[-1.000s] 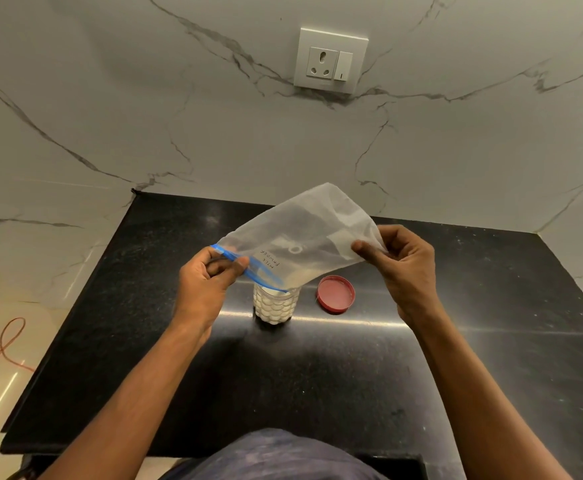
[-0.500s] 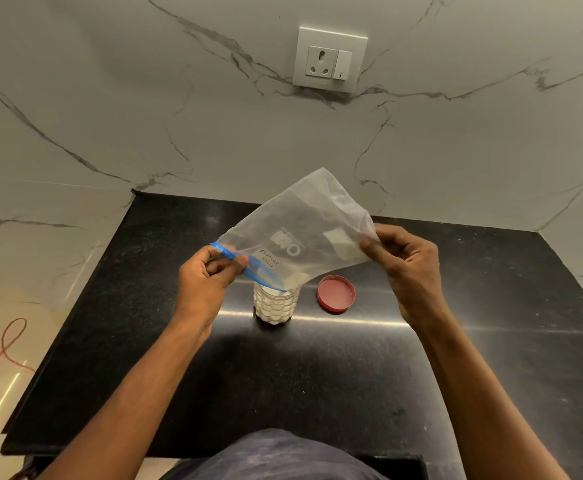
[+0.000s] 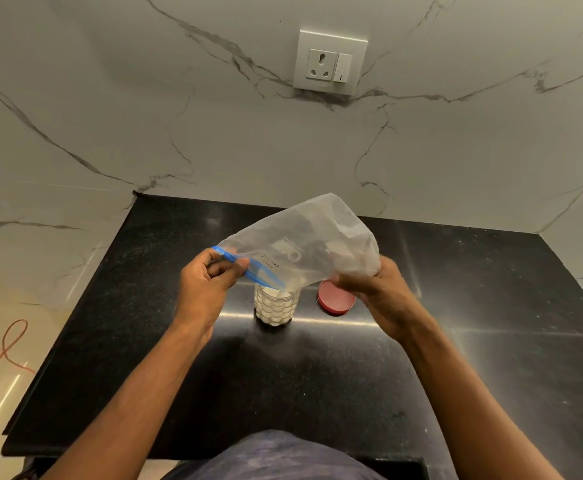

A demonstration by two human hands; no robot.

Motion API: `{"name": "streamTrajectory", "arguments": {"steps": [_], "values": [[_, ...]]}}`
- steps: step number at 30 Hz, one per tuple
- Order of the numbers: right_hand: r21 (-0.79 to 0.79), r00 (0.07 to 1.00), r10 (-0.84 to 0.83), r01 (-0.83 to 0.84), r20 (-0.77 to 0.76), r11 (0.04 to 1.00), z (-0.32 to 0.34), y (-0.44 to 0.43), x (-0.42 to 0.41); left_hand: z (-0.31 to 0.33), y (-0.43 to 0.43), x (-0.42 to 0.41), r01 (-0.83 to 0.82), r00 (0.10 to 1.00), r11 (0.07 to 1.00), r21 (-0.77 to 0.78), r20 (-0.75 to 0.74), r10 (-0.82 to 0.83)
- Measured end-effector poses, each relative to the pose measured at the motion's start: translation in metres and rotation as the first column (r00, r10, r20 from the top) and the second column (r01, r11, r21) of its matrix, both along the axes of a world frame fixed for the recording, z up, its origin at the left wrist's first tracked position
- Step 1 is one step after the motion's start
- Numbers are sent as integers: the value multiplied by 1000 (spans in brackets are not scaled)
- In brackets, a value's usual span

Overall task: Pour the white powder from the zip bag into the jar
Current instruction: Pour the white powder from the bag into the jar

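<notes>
Marble wall (image 3: 110,116), white with grey veins, backs a black speckled stone counter (image 3: 491,358). Clear plastic zip bag with a blue strip (image 3: 311,237) is tipped mouth-down, closed end up at 1 o'clock. Left hand (image 3: 203,289) pinches the zip edge at the bag's 9 o'clock, right hand (image 3: 383,299) bunches its bottom corner at 4. Textured clear jar (image 3: 278,295), right under the mouth, looks nearly full of white powder (image 3: 272,311), so I'd guess only dregs remain. Round red lid (image 3: 335,301) lies at its 3 o'clock.

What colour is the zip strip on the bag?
Blue; the zip strip of the zip bag shows best in the head view.
</notes>
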State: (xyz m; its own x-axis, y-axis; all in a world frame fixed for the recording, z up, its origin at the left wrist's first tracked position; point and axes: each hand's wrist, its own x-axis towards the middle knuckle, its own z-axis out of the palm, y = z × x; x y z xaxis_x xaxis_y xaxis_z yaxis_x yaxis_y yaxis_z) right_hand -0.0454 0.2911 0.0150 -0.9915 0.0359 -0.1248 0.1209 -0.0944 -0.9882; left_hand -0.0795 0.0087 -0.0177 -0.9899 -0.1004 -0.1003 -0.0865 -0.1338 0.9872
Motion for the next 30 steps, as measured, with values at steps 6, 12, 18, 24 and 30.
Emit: {"name": "streamTrajectory", "arguments": {"steps": [6, 12, 18, 24, 30], "values": [[-40, 978, -183, 179, -99, 983, 0, -17, -12, 3, -2, 3, 7, 1000, 1000, 13, 7, -7], [35, 983, -152, 157, -102, 987, -2, -31, -12, 3, -1, 5, -9, 999, 1000, 18, 37, 8], [6, 990, -123, 123, -71, 992, -3, -43, -15, 2, 1, 6, -7, 999, 1000, 23, 52, 6], [-57, 997, 17, -22, -80, 998, -4, -41, -15, 2, 0, 7, -35, 994, 996, 85, 105, 26], [0, 998, 58, -58, -29, 998, -6, -38, -11, 0, -2, 6, -98, 979, 970, 221, 198, 54]]}}
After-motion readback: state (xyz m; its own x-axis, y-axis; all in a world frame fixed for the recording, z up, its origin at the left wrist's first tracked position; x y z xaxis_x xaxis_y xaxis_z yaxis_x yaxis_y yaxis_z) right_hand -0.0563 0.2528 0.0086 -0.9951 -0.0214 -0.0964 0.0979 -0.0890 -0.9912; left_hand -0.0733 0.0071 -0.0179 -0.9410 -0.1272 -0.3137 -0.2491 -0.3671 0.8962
